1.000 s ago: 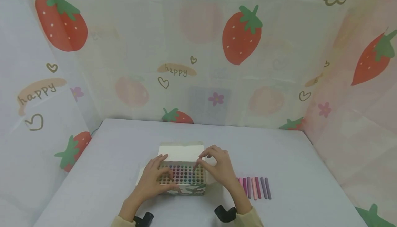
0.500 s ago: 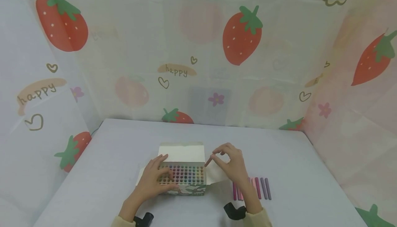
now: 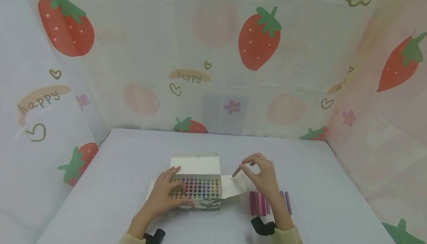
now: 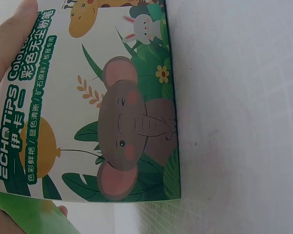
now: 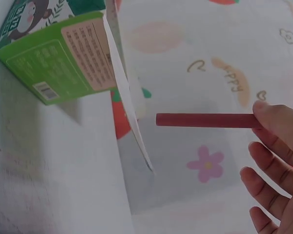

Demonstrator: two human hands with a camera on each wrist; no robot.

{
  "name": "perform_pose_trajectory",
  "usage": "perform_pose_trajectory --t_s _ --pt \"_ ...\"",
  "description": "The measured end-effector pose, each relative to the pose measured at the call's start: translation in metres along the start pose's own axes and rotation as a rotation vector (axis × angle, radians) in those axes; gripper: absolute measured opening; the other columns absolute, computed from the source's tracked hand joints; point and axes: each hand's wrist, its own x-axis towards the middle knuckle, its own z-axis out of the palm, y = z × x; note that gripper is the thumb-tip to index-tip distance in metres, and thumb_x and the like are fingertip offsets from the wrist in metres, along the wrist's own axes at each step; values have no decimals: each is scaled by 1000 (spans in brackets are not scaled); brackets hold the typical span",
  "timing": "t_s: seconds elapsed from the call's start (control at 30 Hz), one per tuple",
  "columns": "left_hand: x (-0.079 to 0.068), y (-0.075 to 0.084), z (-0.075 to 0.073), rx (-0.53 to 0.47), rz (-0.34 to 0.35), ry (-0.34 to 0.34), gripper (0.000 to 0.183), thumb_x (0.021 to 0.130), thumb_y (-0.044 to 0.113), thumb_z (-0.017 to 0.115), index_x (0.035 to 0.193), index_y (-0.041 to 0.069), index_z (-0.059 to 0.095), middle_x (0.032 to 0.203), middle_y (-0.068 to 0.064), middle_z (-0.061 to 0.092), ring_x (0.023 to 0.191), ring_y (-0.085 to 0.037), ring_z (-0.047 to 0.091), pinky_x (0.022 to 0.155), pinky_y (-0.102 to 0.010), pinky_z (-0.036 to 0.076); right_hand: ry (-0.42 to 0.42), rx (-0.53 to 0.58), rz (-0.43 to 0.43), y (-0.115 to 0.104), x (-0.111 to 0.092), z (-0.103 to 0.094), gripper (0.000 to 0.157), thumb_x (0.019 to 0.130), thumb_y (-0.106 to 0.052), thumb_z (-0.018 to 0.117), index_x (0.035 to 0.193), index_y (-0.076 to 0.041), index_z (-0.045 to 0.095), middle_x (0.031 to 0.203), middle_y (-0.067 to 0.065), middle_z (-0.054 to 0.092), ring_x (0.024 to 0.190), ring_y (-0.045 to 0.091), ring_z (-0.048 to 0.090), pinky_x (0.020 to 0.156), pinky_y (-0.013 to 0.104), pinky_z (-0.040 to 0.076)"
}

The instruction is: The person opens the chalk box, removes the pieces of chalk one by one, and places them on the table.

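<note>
A chalk box [image 3: 205, 204] stands open on the table, filled with upright coloured chalk sticks [image 3: 203, 187]. My left hand [image 3: 165, 190] holds its left end, thumb along the front edge and fingers over the top. In the left wrist view the box's printed front [image 4: 122, 126] shows an elephant, and the thumb [image 4: 12, 41] lies over its edge. To the right of the box, my right hand [image 3: 261, 175] pinches one dark red chalk stick [image 5: 205, 120] by its end between thumb and forefinger. The stick slants down, raised above the right flap [image 3: 231, 186].
Several pink and purple chalk sticks [image 3: 260, 203] lie side by side on the white table [image 3: 320, 184], partly hidden by the right forearm. The box's lid [image 3: 195, 164] is folded back. Strawberry-printed cloth [image 3: 213, 51] hangs behind and at both sides.
My right hand has drawn the dark red chalk stick up from the box's right end and carried it rightward. The left hand has stayed on the box.
</note>
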Motion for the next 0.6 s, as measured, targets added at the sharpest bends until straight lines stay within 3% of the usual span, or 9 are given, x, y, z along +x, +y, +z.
perform_pose_trajectory --t_s 0.6 --pt "0 1 0 -3 -19 -17 37 59 69 69 72 36 58 146 -5 37 137 -33 25 106 -63 24 45 -78 11 24 -8 -30 17 74 -9 77 88 -14 68 86 -5 65 76 16 58 68 24 45"
